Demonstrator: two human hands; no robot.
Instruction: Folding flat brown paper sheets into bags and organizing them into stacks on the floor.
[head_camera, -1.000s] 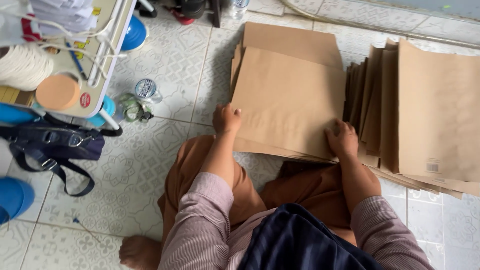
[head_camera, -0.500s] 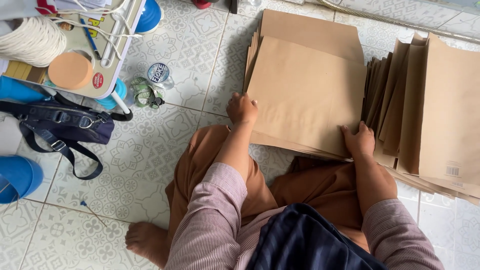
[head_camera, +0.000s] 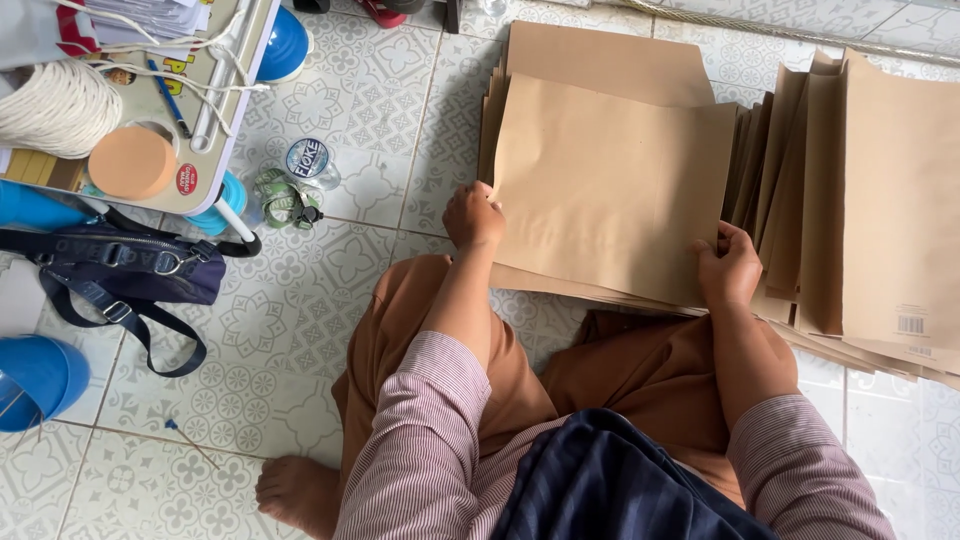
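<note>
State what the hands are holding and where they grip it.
Both hands hold the top brown paper sheet: left hand at its left edge, right hand at its lower right corner.

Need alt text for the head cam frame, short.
Seen from above, a person seated on a patterned tile floor grips a stack of brown paper sheets by its near corners, left hand and right hand. More brown sheets lie fanned to the right; a dark strapped bag lies at left.

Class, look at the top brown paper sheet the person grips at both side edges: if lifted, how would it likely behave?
The top brown paper sheet looks thin and broad, so it would probably sag between the left hand and right hand. It seems light. Its smooth face suggests it may slide easily off the stack.
</note>
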